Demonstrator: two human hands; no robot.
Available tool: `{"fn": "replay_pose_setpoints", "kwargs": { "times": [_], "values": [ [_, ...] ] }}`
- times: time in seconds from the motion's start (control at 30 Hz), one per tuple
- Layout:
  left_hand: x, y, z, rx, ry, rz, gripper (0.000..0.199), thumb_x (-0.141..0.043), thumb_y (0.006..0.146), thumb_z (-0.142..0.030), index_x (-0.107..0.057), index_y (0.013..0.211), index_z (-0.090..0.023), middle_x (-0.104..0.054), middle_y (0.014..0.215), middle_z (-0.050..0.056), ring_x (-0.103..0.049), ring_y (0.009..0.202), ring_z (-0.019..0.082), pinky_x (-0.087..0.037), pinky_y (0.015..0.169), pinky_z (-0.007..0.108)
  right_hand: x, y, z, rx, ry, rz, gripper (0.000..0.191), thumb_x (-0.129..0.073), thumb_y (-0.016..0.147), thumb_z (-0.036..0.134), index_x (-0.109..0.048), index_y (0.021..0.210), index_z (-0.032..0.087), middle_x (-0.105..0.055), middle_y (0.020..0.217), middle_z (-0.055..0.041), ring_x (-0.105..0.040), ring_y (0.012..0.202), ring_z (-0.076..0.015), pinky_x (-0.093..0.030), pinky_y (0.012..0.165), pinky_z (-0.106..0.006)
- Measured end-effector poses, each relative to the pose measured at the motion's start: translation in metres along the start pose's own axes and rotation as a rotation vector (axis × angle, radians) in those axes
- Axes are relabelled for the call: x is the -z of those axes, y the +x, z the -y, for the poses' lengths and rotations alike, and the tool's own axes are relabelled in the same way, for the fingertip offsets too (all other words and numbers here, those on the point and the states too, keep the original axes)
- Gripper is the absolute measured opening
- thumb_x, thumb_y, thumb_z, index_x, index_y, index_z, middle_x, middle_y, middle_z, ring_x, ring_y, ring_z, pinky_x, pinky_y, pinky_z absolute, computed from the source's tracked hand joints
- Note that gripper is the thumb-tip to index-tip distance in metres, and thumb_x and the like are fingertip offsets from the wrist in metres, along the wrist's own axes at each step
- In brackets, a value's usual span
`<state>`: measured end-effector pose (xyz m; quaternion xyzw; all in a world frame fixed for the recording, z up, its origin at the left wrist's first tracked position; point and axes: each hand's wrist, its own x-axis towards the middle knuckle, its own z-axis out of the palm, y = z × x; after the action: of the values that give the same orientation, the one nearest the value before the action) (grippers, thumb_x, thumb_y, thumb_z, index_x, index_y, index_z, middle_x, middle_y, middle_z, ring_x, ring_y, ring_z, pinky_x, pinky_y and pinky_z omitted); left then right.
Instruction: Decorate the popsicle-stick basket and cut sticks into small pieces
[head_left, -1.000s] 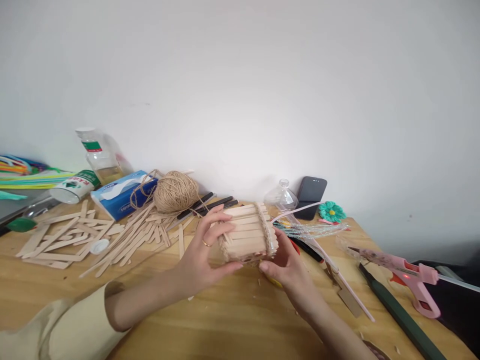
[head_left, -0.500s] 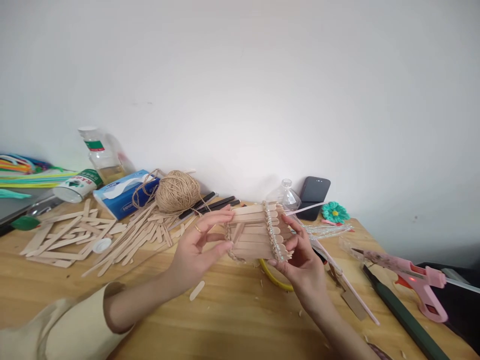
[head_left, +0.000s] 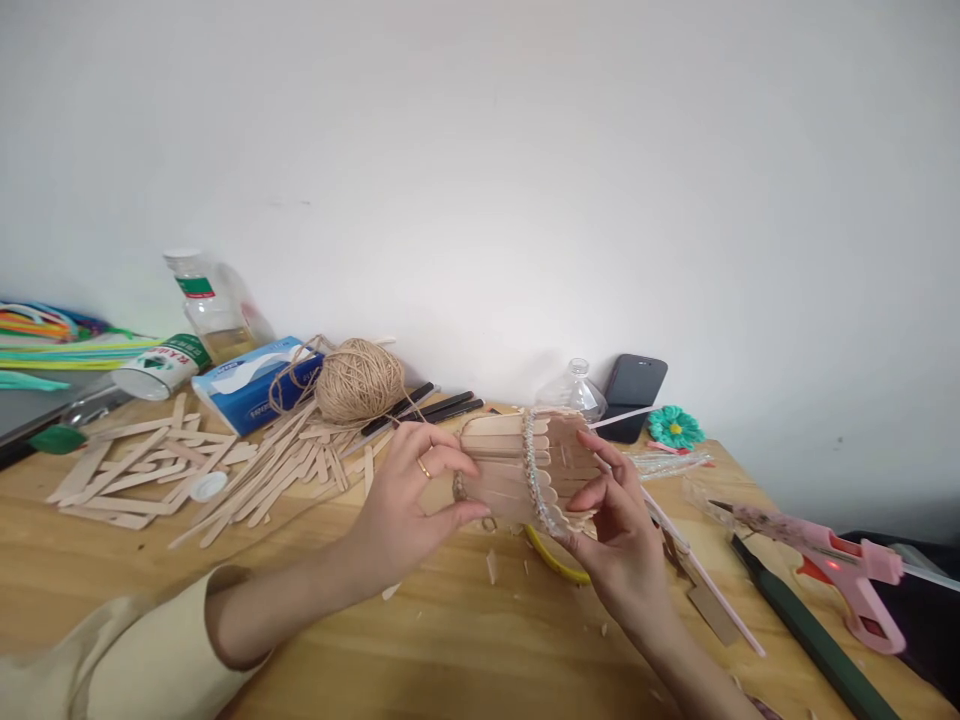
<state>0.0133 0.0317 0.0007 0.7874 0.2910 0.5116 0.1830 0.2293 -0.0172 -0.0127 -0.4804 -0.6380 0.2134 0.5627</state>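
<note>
Between my hands, above the table, I hold a hollow cup made of wooden craft sticks (head_left: 499,485), lying on its side. A braided trim (head_left: 534,470) circles it near the rounded stick ends, and its opening faces right. My left hand (head_left: 420,490) grips the other end between thumb and fingers, a ring on one finger. My right hand (head_left: 611,515) holds the open rim, thumb below and some fingertips reaching inside. Part of a yellow ring, maybe a tape roll (head_left: 559,565), shows on the table beneath the cup; the rest is hidden.
Loose craft sticks (head_left: 142,470) are spread at left, before a ball of twine (head_left: 360,380), a blue tissue pack (head_left: 255,385) and jars. A pink glue gun (head_left: 840,560) with a lit red light lies at right, beside a dark green bar (head_left: 810,625), a phone (head_left: 636,390) and a teal flower (head_left: 675,428).
The cup has turned so more of its open inside shows toward me. My left fingers have shifted their hold on its far end; my right hand has moved slightly right and down.
</note>
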Motion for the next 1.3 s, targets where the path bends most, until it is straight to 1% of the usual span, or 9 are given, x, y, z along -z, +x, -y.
{"fn": "replay_pose_setpoints", "kwargs": {
  "times": [0.2, 0.37, 0.47, 0.6, 0.77, 0.9, 1.07, 1.23, 1.3],
  "values": [
    [0.001, 0.004, 0.006, -0.017, -0.016, -0.108, 0.01, -0.065, 0.078, -0.021, -0.061, 0.086, -0.025, -0.057, 0.088, 0.002, -0.052, 0.09, 0.022, -0.04, 0.084, 0.037, 0.0, 0.006, 0.004, -0.236, 0.059, -0.082, 0.028, -0.076, 0.067, 0.033, -0.051, 0.065, 0.021, -0.048, 0.128, -0.0118, -0.042, 0.123, -0.0327, -0.047, 0.084, -0.042],
    [-0.013, -0.003, -0.001, 0.204, -0.091, 0.182, 0.093, -0.083, 0.052, -0.044, -0.037, 0.131, -0.026, -0.036, 0.136, 0.014, -0.036, 0.126, 0.035, -0.03, 0.103, 0.05, -0.005, 0.005, 0.014, -0.361, 0.049, -0.044, 0.032, -0.076, 0.064, 0.041, -0.052, 0.06, 0.02, -0.053, 0.118, -0.012, -0.052, 0.11, -0.0325, -0.053, 0.071, -0.037],
    [-0.018, -0.001, -0.001, 0.411, -0.19, 0.26, 0.106, -0.084, 0.053, -0.037, -0.022, 0.139, -0.028, -0.033, 0.143, 0.013, -0.034, 0.129, 0.035, -0.029, 0.105, 0.051, -0.006, -0.001, 0.02, -0.313, 0.054, 0.001, 0.026, -0.074, 0.068, 0.042, -0.059, 0.073, 0.021, -0.047, 0.127, -0.0107, -0.052, 0.112, -0.0305, -0.054, 0.074, -0.036],
    [-0.01, 0.008, 0.008, 0.615, -0.704, 0.164, 0.094, -0.083, 0.055, -0.025, -0.03, 0.133, -0.027, -0.044, 0.138, 0.01, -0.046, 0.123, 0.031, -0.043, 0.097, 0.043, -0.003, -0.004, 0.022, -0.173, 0.208, 0.012, 0.038, -0.057, 0.084, 0.047, -0.052, 0.119, 0.035, -0.034, 0.144, -0.0038, -0.045, 0.123, -0.0267, -0.048, 0.091, -0.04],
    [-0.008, 0.004, 0.017, 0.976, -1.207, 0.05, 0.038, -0.075, 0.062, -0.029, -0.06, 0.096, -0.021, -0.071, 0.098, 0.005, -0.064, 0.097, 0.028, -0.054, 0.077, 0.039, -0.005, -0.006, 0.015, -0.129, 0.29, 0.13, 0.07, -0.061, 0.078, 0.055, -0.029, 0.137, 0.035, -0.032, 0.147, -0.0064, -0.031, 0.134, -0.0283, -0.031, 0.107, -0.048],
    [-0.018, -0.003, 0.012, 1.02, -1.475, 0.269, 0.03, -0.067, 0.069, -0.039, -0.066, 0.09, -0.018, -0.074, 0.084, 0.005, -0.068, 0.084, 0.025, -0.056, 0.067, 0.034, -0.015, -0.011, 0.013, -0.173, 0.172, 0.242, 0.102, -0.077, 0.065, 0.046, -0.01, 0.142, 0.033, -0.023, 0.151, -0.0094, -0.022, 0.138, -0.0282, -0.024, 0.11, -0.048],
    [-0.027, -0.006, 0.004, 1.009, -1.414, 0.484, 0.037, -0.062, 0.074, -0.048, -0.067, 0.095, -0.018, -0.073, 0.092, 0.008, -0.066, 0.09, 0.026, -0.055, 0.07, 0.035, -0.017, -0.01, 0.013, 0.023, 0.005, 0.078, 0.08, -0.068, 0.075, 0.034, -0.018, 0.137, 0.031, -0.036, 0.137, -0.0118, -0.039, 0.127, -0.0289, -0.037, 0.103, -0.046],
    [-0.027, -0.008, 0.006, 1.038, -1.121, 0.196, 0.036, -0.064, 0.079, -0.039, -0.062, 0.11, -0.022, -0.068, 0.109, 0.006, -0.057, 0.111, 0.026, -0.046, 0.092, 0.038, -0.012, -0.009, 0.006, 0.246, -0.314, -0.003, 0.079, -0.065, 0.07, 0.012, -0.023, 0.135, 0.028, -0.03, 0.134, -0.0135, -0.03, 0.129, -0.0325, -0.04, 0.098, -0.051],
    [-0.025, -0.006, 0.007, 1.018, -1.173, 0.187, 0.035, -0.059, 0.083, -0.041, -0.061, 0.112, -0.021, -0.067, 0.112, 0.007, -0.055, 0.115, 0.026, -0.044, 0.096, 0.039, -0.014, -0.01, 0.005, 0.311, -0.426, -0.025, 0.082, -0.061, 0.069, 0.006, -0.021, 0.137, 0.027, -0.031, 0.132, -0.0145, -0.031, 0.128, -0.0334, -0.039, 0.098, -0.053]
  ]
}}
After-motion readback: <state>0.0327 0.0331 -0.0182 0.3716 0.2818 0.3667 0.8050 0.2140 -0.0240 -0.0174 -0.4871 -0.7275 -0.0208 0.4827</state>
